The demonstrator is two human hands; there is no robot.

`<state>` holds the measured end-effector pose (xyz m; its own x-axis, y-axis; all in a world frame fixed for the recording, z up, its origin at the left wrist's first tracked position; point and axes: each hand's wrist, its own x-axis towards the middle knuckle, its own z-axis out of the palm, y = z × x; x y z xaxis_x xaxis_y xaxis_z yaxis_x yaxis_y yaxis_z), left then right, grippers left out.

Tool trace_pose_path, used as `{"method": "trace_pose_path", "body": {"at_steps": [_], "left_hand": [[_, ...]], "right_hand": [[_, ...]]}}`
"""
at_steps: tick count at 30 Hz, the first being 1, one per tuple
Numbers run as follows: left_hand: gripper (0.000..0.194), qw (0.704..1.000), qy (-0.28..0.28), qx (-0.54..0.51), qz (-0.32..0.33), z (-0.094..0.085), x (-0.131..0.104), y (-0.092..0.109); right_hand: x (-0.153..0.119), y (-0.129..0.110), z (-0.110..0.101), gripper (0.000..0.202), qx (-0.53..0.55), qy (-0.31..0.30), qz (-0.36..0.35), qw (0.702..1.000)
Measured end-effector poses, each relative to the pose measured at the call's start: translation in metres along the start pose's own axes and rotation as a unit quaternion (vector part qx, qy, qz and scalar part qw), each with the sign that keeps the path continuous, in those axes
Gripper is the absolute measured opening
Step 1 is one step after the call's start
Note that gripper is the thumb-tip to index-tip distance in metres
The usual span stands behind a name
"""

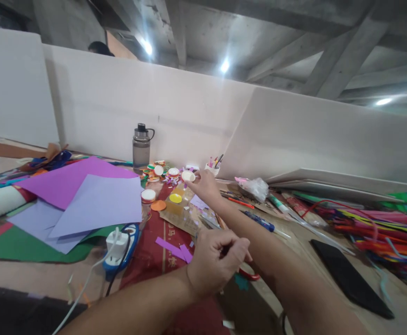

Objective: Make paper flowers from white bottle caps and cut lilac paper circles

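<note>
My right hand reaches out over the table, its fingertips closed on the edge of a small round white-topped piece. Similar round pieces, with orange and green bands, cluster beside it, and one white-topped piece stands nearer. My left hand is curled closed in front of my right forearm; whatever its fingers may hold is hidden. Close below it lie red-handled scissors, partly covered. Purple paper strips, a yellow disc and an orange disc lie between the hands and the round pieces.
Purple and lilac sheets spread at left, near a power strip with a white charger. Behind stand a bottle and a pen cup. At right lie a black phone and colourful pipe cleaners. White boards wall the back.
</note>
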<state>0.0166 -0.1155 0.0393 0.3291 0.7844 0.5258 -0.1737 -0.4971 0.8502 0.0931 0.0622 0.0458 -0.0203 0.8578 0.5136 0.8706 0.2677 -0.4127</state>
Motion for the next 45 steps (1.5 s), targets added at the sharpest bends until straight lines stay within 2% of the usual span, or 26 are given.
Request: {"method": "trace_pose_path", "body": {"at_steps": [4, 9, 15, 20, 31, 36, 40, 45], "left_hand": [[0.044, 0.994, 0.039, -0.066, -0.081, -0.002, 0.0, 0.0], [0.049, 0.985, 0.071, -0.115, -0.109, -0.004, 0.003, 0.006], [0.053, 0.976, 0.094, -0.154, -0.123, -0.006, 0.005, 0.011], [0.054, 0.977, 0.095, -0.145, -0.126, -0.008, 0.006, 0.013], [0.052, 0.976, 0.112, -0.146, -0.119, -0.01, 0.013, 0.007], [0.05, 0.974, 0.127, -0.141, -0.121, -0.01, 0.014, 0.004], [0.048, 0.976, 0.131, -0.129, -0.115, -0.009, 0.016, 0.0], [0.045, 0.979, 0.138, -0.104, -0.104, -0.013, 0.02, -0.009]], "right_hand": [[0.031, -0.015, 0.034, 0.046, -0.044, -0.006, 0.031, 0.999], [0.059, -0.024, 0.068, 0.057, -0.082, -0.022, 0.067, 0.994], [0.079, -0.024, 0.094, 0.062, -0.095, -0.043, 0.097, 0.99], [0.084, -0.02, 0.108, 0.061, -0.098, -0.052, 0.103, 0.989], [0.082, -0.021, 0.116, 0.062, -0.082, -0.047, 0.1, 0.99], [0.079, -0.019, 0.117, 0.071, -0.066, -0.041, 0.118, 0.99], [0.072, -0.016, 0.108, 0.07, -0.046, -0.034, 0.124, 0.991], [0.053, -0.006, 0.083, 0.052, -0.018, -0.024, 0.141, 0.99]]}}
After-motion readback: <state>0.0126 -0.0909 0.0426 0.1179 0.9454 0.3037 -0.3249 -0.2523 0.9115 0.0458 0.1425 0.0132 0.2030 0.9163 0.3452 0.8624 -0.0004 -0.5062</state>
